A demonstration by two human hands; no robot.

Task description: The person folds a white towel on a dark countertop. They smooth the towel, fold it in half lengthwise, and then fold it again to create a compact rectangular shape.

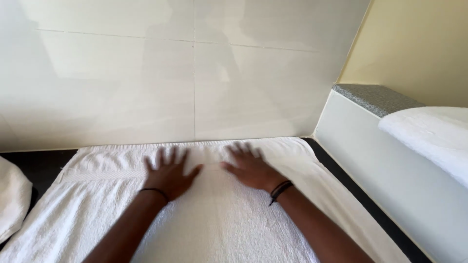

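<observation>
Head view. One white towel [219, 224] lies spread flat on a dark surface [41, 165], its far hem close to the tiled wall [195, 73]. Two hands rest on it, palms down, side by side near the far end. The left hand [168, 173] lies flat with fingers spread, its grip open and enclosing nothing; the towel is directly beneath the palm. The right hand [248, 168] lies likewise, fingers extended, grip open, palm on the same towel. The thumbs point toward each other, apart, with bare towel between them. Each wrist carries a dark band, two in all. A second white towel [12, 199] lies at the left edge, partly out of view. A third, folded white towel [429, 136] rests on a raised ledge [375, 97] at the right, well apart from both hands.
</observation>
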